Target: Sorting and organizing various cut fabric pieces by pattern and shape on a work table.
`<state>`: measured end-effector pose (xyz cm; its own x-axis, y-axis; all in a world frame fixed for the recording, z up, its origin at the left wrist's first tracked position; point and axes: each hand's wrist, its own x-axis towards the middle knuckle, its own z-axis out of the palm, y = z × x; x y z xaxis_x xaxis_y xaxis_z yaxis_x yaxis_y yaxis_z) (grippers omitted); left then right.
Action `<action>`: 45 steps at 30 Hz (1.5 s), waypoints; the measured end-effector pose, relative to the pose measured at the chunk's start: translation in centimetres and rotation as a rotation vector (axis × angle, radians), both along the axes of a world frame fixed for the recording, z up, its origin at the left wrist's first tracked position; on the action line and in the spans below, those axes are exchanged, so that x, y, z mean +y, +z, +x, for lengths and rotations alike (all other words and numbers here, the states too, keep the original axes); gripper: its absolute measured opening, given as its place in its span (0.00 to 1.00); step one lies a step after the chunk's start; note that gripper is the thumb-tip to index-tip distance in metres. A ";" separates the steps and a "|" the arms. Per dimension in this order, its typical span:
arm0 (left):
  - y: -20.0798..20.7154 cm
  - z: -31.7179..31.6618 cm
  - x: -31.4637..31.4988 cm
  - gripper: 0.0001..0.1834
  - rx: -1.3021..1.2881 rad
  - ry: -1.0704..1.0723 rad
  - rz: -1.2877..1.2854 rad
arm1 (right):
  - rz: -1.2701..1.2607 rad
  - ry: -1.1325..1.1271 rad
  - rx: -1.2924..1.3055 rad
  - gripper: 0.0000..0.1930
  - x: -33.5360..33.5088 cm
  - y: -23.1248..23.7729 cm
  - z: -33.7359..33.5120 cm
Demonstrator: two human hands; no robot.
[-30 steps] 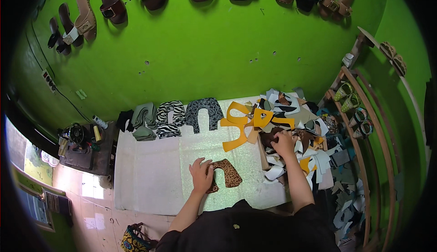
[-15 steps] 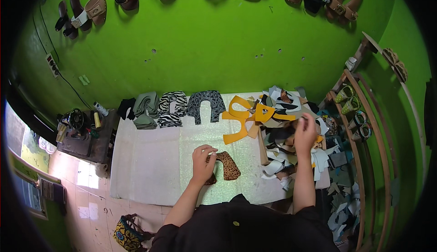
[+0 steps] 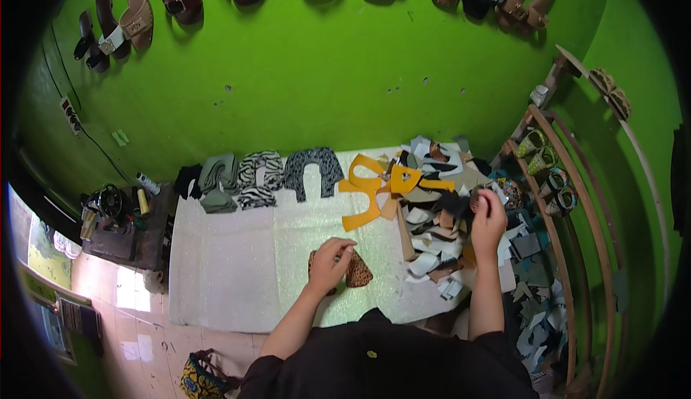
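Note:
My left hand point(image 3: 331, 266) hovers over or rests on an arch-shaped leopard-print piece point(image 3: 358, 273) near the front of the table; which of the two I cannot tell. Its fingers are bent and drawn together, and what they hold, if anything, is hidden. Off to the right, my right hand point(image 3: 490, 219) is above a heap of offcuts point(image 3: 432, 244). A small brown patterned scrap point(image 3: 474, 202) shows at its pinched fingertips. Yellow arched cutouts point(image 3: 360, 213) lie at the heap's left side.
Along the back edge sit grey-black patterned pieces point(image 3: 294, 174), zebra-print pieces point(image 3: 253, 197) and folded grey-green pieces point(image 3: 218, 172). A wooden rack point(image 3: 558, 215) with sandals stands at the right. A small machine point(image 3: 111, 204) is at the left, a bag point(image 3: 203, 376) on the floor.
The view has shifted slightly. My left hand has slid right over the leopard-print piece, which stays put. My right hand has moved a little right above the heap.

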<state>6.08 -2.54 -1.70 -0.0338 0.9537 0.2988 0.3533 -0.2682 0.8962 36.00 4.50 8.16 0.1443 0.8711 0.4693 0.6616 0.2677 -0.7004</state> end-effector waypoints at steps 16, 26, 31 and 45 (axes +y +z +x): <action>5.2 5.9 1.3 0.24 -0.002 -0.153 0.149 | -0.046 0.433 0.442 0.05 -5.4 -1.7 -3.8; 3.6 -0.5 1.0 0.09 -0.058 -0.382 -0.132 | -0.117 0.385 0.798 0.04 -5.5 -2.9 -4.2; 5.8 -1.2 0.8 0.18 0.045 -0.293 0.162 | -0.288 0.788 -0.093 0.11 -4.3 -1.1 -6.9; 4.2 -2.4 0.0 0.13 0.168 -0.548 -0.062 | -0.266 1.053 -0.216 0.20 -2.4 3.3 -11.7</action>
